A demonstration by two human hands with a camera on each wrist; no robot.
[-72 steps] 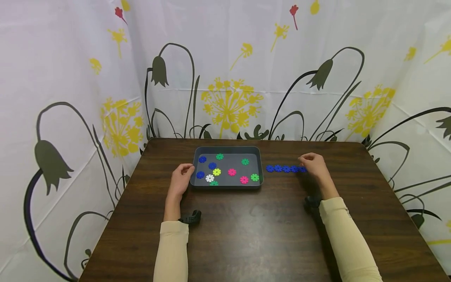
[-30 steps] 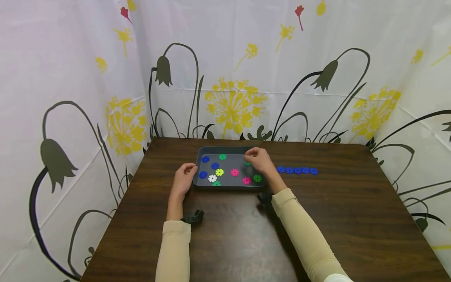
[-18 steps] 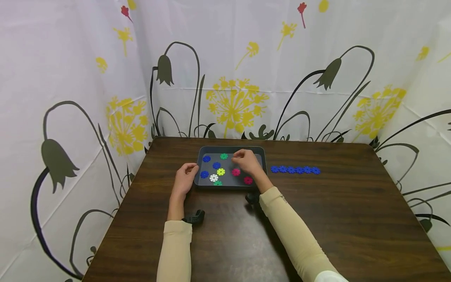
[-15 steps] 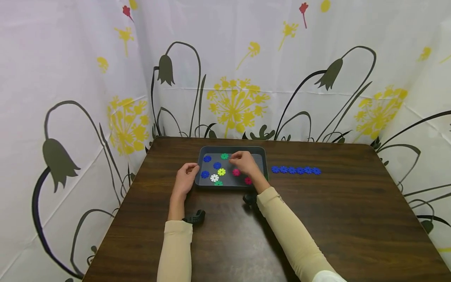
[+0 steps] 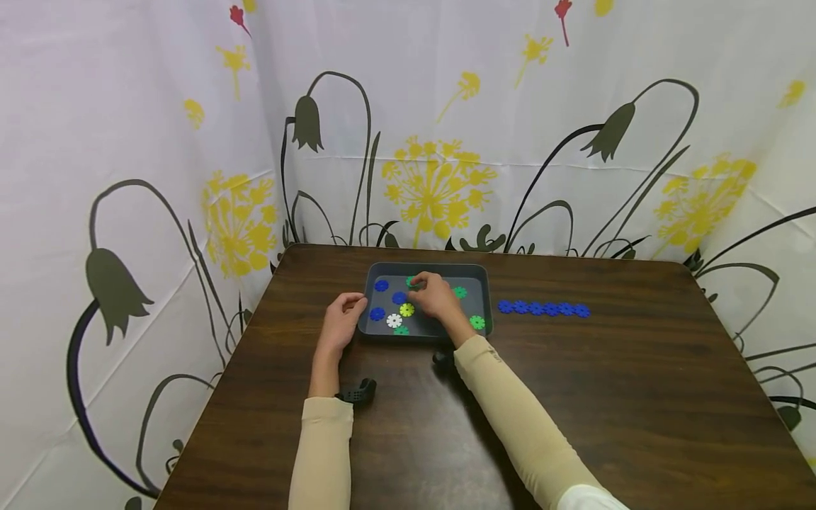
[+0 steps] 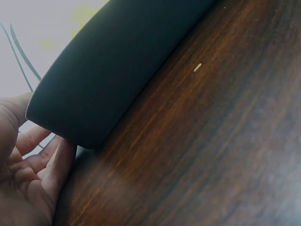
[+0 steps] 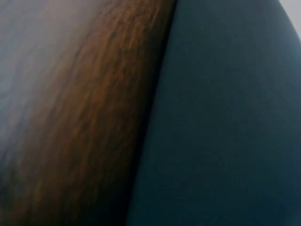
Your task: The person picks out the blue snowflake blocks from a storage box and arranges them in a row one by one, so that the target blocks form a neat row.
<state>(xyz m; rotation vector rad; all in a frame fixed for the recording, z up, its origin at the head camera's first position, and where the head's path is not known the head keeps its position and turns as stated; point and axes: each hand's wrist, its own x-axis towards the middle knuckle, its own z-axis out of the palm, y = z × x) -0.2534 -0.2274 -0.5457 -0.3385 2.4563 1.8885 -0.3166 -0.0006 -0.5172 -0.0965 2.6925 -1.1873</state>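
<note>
In the head view, my left hand point(image 5: 341, 322) grips the left end of the grey tray point(image 5: 482, 297). The left wrist view shows thumb and fingers around the corner of the tray wall point(image 6: 89, 84). My right hand point(image 5: 436, 296) reaches over the middle of the tray, fingers loosely bent and holding nothing visible. Its fingertips are right at a blue flower-shaped disc point(image 5: 399, 297), just above a yellow disc point(image 5: 406, 309). A green disc point(image 5: 413, 281) is partly covered by the fingers. The right wrist view has only tray wall and table, no fingers.
More blue discs point(image 5: 377, 314), a white disc point(image 5: 394, 321) and green discs point(image 5: 477, 322) lie in the tray. On the wooden table point(image 5: 574, 397), right of the tray, several blue discs point(image 5: 551, 309) form a straight row. A patterned curtain point(image 5: 542, 177) hangs behind.
My right hand has left the right end of the blue row and moved leftward into the tray, now close to a blue disc. My left hand keeps its place at the tray.
</note>
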